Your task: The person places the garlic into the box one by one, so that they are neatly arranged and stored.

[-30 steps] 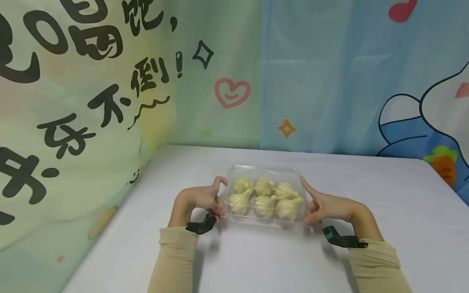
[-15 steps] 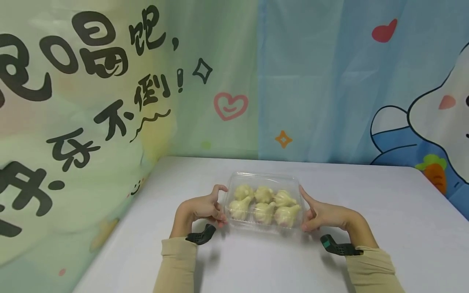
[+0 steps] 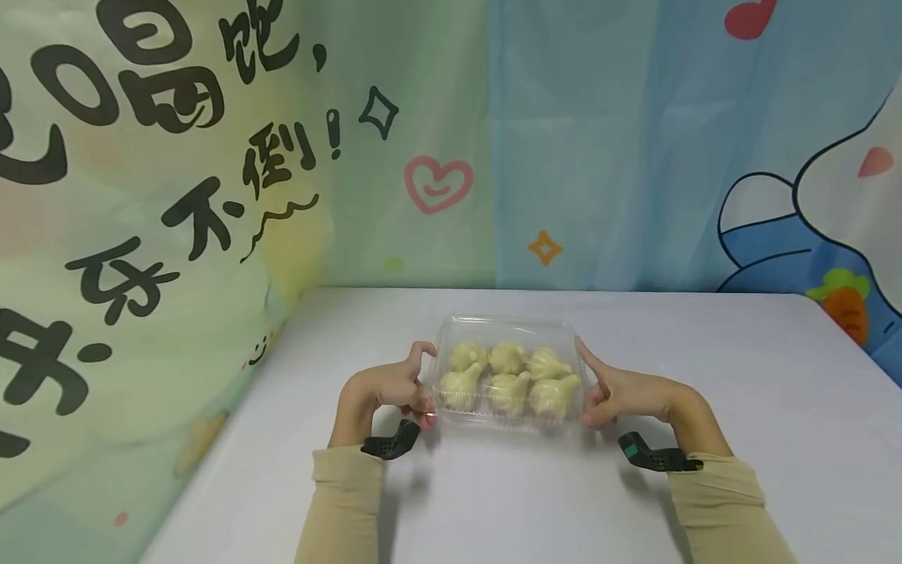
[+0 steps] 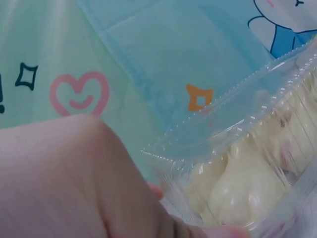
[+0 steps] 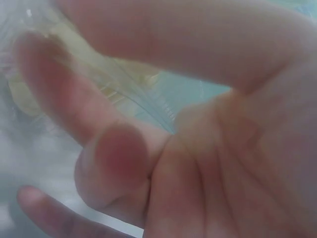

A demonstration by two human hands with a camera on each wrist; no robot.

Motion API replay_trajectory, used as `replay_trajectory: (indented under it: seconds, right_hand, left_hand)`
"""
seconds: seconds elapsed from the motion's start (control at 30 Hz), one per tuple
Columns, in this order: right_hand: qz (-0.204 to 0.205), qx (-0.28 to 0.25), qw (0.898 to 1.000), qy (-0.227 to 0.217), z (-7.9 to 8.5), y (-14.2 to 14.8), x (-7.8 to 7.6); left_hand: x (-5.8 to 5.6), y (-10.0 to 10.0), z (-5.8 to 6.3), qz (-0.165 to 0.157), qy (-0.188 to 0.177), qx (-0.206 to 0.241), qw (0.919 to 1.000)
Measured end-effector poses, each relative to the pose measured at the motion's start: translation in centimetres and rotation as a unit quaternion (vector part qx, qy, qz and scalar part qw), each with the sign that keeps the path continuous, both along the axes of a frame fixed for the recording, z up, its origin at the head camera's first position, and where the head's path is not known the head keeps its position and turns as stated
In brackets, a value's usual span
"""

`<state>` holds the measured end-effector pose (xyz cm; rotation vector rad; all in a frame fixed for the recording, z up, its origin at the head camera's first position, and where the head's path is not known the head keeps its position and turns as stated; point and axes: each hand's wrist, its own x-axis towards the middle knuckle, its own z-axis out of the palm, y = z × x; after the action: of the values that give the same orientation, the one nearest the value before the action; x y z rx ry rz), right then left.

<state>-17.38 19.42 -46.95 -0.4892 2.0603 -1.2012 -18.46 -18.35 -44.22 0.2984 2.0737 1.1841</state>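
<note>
A clear plastic clamshell box [image 3: 509, 326] with its lid down holds several pale garlic bulbs [image 3: 509, 394] in two rows. My left hand [image 3: 391, 388] grips the box's left end, fingertips at the far and near corners. At the opposite end, my right hand [image 3: 630, 399] holds the box between thumb and fingers. In the left wrist view, a garlic bulb [image 4: 242, 193] shows through the box wall beside the back of the left hand [image 4: 74, 173]. The right wrist view has the right hand's palm [image 5: 233, 163] and bent fingers in front of the blurred box edge.
A white table [image 3: 493, 501] lies under the hands and box. Behind it hangs a printed cloth [image 3: 585, 149] with cartoon drawings, and another side of cloth with large black characters [image 3: 197, 215] runs along the left edge. Black wrist cameras [image 3: 392, 440] sit on both wrists.
The head view has tilted down and back up slightly. Both hands keep their hold on the box, which stays in about the same place on the table area.
</note>
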Motion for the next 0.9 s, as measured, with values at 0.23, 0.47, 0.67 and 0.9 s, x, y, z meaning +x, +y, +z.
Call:
replay_trajectory:
  seconds: [0.23, 0.47, 0.67, 0.9]
  right_hand:
    - [-0.008, 0.014, 1.000, 0.000, 0.3, 0.1, -0.2]
    - [-0.004, 0.007, 1.000, -0.007, 0.2, -0.1, -0.2]
    - [0.001, -0.002, 1.000, -0.002, 0.3, 0.1, -0.1]
    - [0.001, -0.010, 1.000, -0.004, 0.1, 0.1, -0.1]
  left_hand:
    - [-0.5, -0.6, -0.5, -0.010, 0.013, 0.041, 0.9990]
    - [-1.0, -1.8, -2.2, -0.014, 0.015, 0.120, 0.9926]
    - [-0.9, -1.5, -2.2, -0.017, 0.011, 0.129, 0.9914]
    - [-0.5, -1.1, -1.7, 0.029, 0.003, 0.074, 0.9969]
